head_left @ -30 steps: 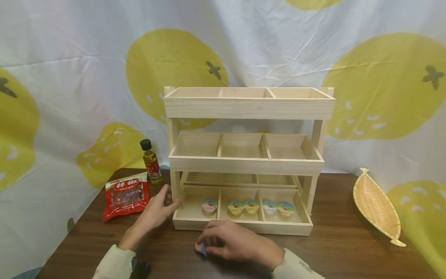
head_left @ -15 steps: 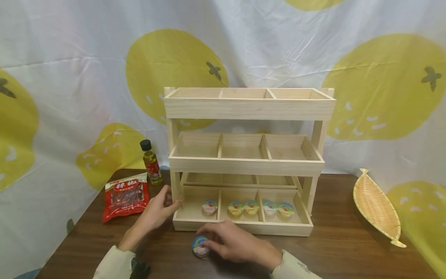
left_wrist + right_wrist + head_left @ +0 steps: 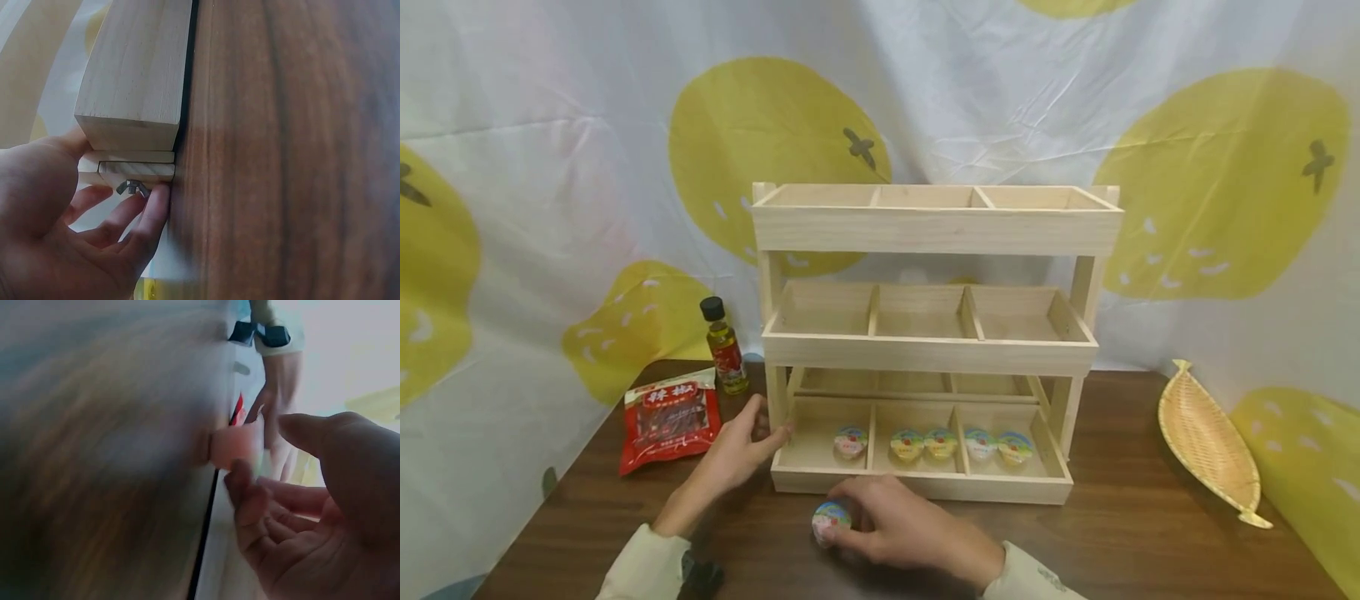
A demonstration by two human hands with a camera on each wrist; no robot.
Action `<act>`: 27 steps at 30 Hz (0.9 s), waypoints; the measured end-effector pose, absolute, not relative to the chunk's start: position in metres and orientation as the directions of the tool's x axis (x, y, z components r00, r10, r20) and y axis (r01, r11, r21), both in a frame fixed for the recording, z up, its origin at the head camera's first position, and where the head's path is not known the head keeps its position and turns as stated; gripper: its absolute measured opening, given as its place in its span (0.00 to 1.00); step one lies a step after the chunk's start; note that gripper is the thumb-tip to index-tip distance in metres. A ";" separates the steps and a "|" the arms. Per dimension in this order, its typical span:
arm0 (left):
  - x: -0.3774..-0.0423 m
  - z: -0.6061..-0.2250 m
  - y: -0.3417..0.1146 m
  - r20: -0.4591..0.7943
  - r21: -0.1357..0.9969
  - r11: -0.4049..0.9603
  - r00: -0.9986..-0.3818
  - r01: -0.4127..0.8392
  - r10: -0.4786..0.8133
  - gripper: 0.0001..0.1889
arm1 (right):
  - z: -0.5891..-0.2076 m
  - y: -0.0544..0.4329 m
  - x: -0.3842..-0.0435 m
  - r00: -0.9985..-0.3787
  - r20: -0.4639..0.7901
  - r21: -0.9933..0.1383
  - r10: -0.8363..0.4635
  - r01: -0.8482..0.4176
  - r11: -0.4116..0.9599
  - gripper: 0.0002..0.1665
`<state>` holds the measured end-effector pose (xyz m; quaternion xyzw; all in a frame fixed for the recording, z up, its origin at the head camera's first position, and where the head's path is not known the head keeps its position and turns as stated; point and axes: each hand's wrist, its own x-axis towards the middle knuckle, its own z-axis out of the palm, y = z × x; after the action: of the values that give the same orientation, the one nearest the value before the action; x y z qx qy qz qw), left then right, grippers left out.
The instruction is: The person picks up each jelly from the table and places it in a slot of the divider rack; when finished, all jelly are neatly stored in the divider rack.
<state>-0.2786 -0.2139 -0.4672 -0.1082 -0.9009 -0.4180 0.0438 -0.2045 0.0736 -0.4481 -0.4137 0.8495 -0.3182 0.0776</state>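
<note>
In the head view my right hand (image 3: 902,521) holds a small jelly cup (image 3: 831,523) on the table in front of the wooden rack, fingers and thumb at its sides. The cup has a printed blue-green lid facing up. In the right wrist view the cup's pink side (image 3: 234,447) shows, low by the table. My left hand (image 3: 741,446) grips the left post of the three-tier wooden rack (image 3: 917,358). In the left wrist view, the thumb lies behind the wood and the fingers curl near a dark wing nut (image 3: 132,187).
Jelly cups stand in the bottom tier: a pink one (image 3: 850,443) at left, yellow ones (image 3: 907,447) in the middle, others (image 3: 980,446) at right. At left are a red packet (image 3: 670,417) and an oil bottle (image 3: 726,350). A woven basket (image 3: 1210,442) lies at right.
The jelly cup in my right hand has turned from lying on its side to lid up, shifting slightly left. My left hand keeps its place on the rack.
</note>
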 end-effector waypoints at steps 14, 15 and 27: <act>-0.279 -0.468 -0.213 0.168 0.735 0.636 -0.972 0.234 0.164 0.17 | -0.449 0.063 -0.193 -0.638 0.177 -0.438 -0.750 -0.733 0.520 0.27; -0.279 -0.469 -0.213 0.164 0.738 0.634 -0.973 0.232 0.165 0.17 | -0.449 0.063 -0.193 -0.637 0.178 -0.426 -0.750 -0.737 0.525 0.27; -0.280 -0.468 -0.213 0.154 0.757 0.615 -0.975 0.221 0.161 0.19 | -0.421 0.060 -0.223 -0.685 0.419 -0.481 -0.596 -0.724 0.494 0.28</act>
<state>-0.2804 -0.2128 -0.4679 -0.1062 -0.8980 -0.4255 0.0355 -0.2232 0.0598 -0.4213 -0.3842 0.8587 -0.3244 -0.0990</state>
